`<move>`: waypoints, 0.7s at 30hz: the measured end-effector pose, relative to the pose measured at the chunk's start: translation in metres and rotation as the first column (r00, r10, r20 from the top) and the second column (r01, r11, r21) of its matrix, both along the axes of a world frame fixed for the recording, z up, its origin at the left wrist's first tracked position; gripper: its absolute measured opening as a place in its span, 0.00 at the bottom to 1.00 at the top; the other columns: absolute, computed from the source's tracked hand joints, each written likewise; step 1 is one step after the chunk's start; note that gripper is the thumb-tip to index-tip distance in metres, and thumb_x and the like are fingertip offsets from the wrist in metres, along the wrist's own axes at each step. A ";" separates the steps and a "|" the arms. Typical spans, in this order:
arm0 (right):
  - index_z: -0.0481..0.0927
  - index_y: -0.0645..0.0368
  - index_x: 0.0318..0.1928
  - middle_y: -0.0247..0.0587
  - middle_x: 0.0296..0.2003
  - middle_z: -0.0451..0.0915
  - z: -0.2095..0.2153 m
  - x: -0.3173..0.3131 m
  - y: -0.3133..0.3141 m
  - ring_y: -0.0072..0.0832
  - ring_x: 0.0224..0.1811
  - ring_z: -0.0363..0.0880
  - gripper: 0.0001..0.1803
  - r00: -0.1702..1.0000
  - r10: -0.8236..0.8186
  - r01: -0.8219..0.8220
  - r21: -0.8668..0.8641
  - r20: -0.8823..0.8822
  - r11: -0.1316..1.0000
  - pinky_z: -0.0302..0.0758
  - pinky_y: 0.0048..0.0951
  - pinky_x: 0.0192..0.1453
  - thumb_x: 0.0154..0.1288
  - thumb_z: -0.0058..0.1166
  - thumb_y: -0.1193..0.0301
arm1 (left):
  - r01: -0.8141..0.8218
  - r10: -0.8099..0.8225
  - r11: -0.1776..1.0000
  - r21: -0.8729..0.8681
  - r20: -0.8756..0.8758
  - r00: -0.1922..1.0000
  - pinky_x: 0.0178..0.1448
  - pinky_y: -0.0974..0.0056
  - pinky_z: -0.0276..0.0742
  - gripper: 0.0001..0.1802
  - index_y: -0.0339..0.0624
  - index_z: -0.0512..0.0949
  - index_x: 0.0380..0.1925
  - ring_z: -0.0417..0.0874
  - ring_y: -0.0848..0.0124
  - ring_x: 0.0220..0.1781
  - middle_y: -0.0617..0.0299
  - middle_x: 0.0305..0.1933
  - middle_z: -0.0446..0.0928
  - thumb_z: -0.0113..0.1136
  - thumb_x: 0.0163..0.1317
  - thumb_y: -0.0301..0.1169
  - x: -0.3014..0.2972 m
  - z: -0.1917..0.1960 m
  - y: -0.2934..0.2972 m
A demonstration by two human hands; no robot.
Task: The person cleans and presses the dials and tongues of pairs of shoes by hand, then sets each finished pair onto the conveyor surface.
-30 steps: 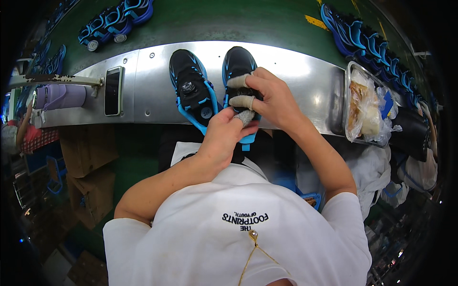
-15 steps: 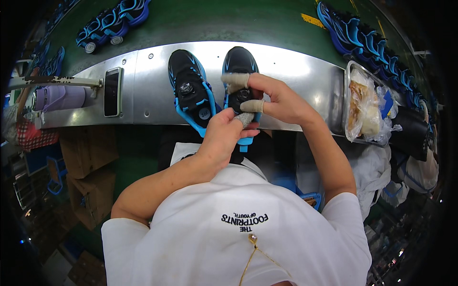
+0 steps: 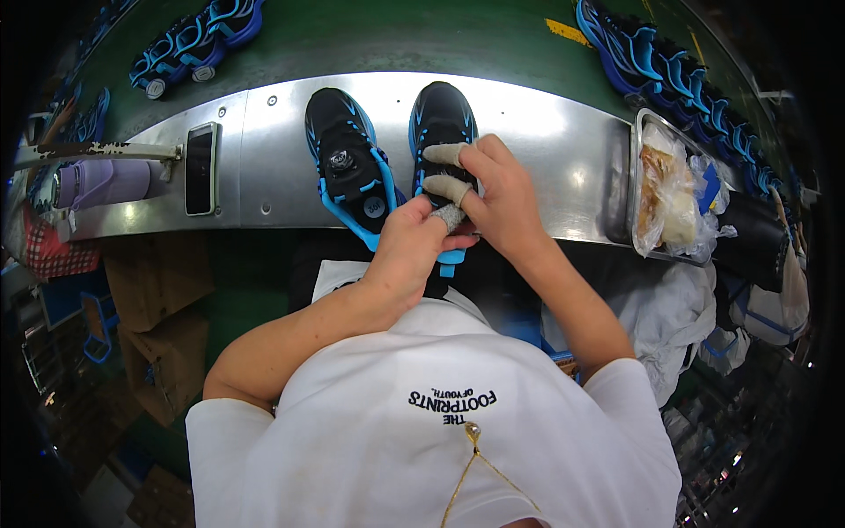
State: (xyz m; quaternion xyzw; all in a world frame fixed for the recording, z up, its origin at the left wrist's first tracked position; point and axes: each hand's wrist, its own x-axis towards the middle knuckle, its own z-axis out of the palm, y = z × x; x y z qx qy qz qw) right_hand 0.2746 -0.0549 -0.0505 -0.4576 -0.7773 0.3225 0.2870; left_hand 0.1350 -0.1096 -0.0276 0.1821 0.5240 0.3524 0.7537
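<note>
Two black sneakers with bright blue trim lie on the metal bench top, toes pointing away from me. The right sneaker [image 3: 442, 119] is between my hands. My left hand [image 3: 407, 251] grips it at the collar, close to the blue heel loop. My right hand [image 3: 497, 194] bends over its tongue and lacing area, thumb and forefinger in beige finger covers pressed on the upper. Those fingers hide the middle of this shoe. A grey cover wraps one left-hand digit. The left sneaker [image 3: 339, 132] stands untouched, its round dial and a round insole sticker showing.
A metal tray [image 3: 635, 189] with plastic-bagged items sits at the right end of the metal bench [image 3: 554, 150]. On the left lie a phone [image 3: 202, 169] and a lilac bottle [image 3: 110, 182]. Rows of similar shoes [image 3: 651, 66] stand on the green surface beyond. Cardboard boxes [image 3: 163, 352] are below left.
My right hand has drawn its fingers in, its wrist moving left and closer to the left hand. The left hand keeps its hold on the right sneaker. The view has shifted slightly.
</note>
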 end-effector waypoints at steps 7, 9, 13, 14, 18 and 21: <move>0.78 0.59 0.57 0.32 0.37 0.81 -0.020 0.033 0.026 0.14 0.38 0.74 0.19 0.837 -0.269 0.101 -0.349 -0.476 0.932 0.71 0.18 0.44 0.67 0.57 0.73 | 0.372 -0.203 0.868 0.329 -0.448 0.871 0.43 0.68 0.81 0.13 0.38 0.79 0.50 0.83 0.71 0.44 0.57 0.49 0.79 0.56 0.66 0.27 -0.064 0.044 0.002; 0.77 0.62 0.58 0.34 0.39 0.81 -0.014 0.030 0.032 0.16 0.40 0.76 0.17 0.836 -0.300 0.133 -0.362 -0.459 0.923 0.71 0.19 0.47 0.70 0.53 0.74 | 0.470 0.343 0.697 0.542 -0.828 0.444 0.37 0.68 0.73 0.14 0.38 0.80 0.43 0.77 0.71 0.35 0.60 0.39 0.76 0.68 0.56 0.27 -0.077 0.040 0.014; 0.78 0.61 0.58 0.37 0.44 0.83 -0.010 0.014 0.046 0.20 0.46 0.78 0.17 0.913 -0.167 0.023 -0.363 -0.372 0.932 0.72 0.20 0.51 0.70 0.52 0.74 | 0.537 0.270 0.652 0.535 -0.826 0.494 0.39 0.72 0.66 0.20 0.38 0.78 0.50 0.70 0.77 0.34 0.66 0.38 0.72 0.64 0.55 0.21 -0.095 -0.011 0.034; 0.79 0.61 0.57 0.37 0.44 0.83 -0.008 0.009 0.049 0.21 0.46 0.79 0.17 0.919 -0.163 0.024 -0.363 -0.358 0.931 0.73 0.21 0.51 0.70 0.52 0.74 | 0.539 0.169 0.642 0.545 -0.786 0.595 0.40 0.73 0.66 0.22 0.39 0.77 0.52 0.71 0.77 0.35 0.67 0.38 0.72 0.60 0.55 0.19 -0.104 -0.013 0.037; 0.80 0.59 0.55 0.37 0.45 0.83 -0.002 -0.010 0.074 0.23 0.48 0.79 0.15 0.958 -0.111 0.021 -0.321 -0.265 0.947 0.73 0.24 0.54 0.70 0.52 0.71 | 0.368 0.076 0.728 0.579 -0.602 0.795 0.42 0.74 0.68 0.23 0.41 0.78 0.53 0.70 0.78 0.35 0.66 0.41 0.75 0.58 0.55 0.17 -0.113 -0.005 0.034; 0.79 0.56 0.57 0.38 0.47 0.84 -0.012 -0.030 0.101 0.27 0.50 0.80 0.18 0.984 -0.003 -0.040 -0.243 -0.176 0.969 0.73 0.28 0.57 0.70 0.52 0.65 | 0.459 0.142 0.769 0.446 -0.818 0.557 0.45 0.73 0.68 0.23 0.42 0.78 0.54 0.70 0.78 0.37 0.65 0.45 0.76 0.56 0.56 0.17 -0.107 -0.006 0.036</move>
